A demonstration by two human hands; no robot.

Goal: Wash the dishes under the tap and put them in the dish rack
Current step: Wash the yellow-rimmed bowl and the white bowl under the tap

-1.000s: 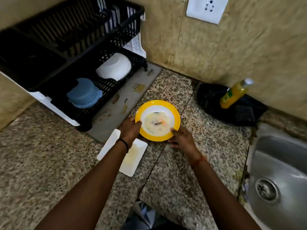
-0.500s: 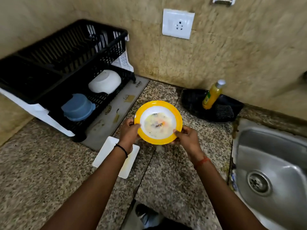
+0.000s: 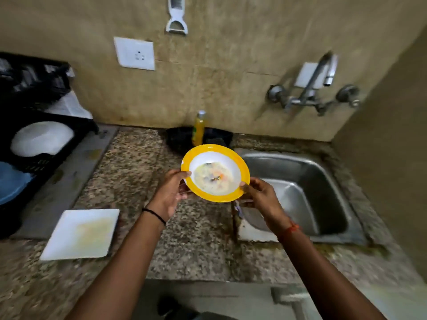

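Both hands grip the dirty yellow-rimmed plate (image 3: 215, 173) between them, the left hand (image 3: 169, 194) on its left rim, the right hand (image 3: 261, 195) on its right rim, above the sink (image 3: 323, 181) edge.

Two plates (image 3: 215, 173) (image 3: 80, 234) (both dirty), two racked bowls (image 3: 41, 138) (image 3: 11, 181)

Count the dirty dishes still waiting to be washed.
2. A yellow-rimmed plate with food residue, held by both hands beside the sink, and a smeared white square plate on the counter. Others may sit out of view.
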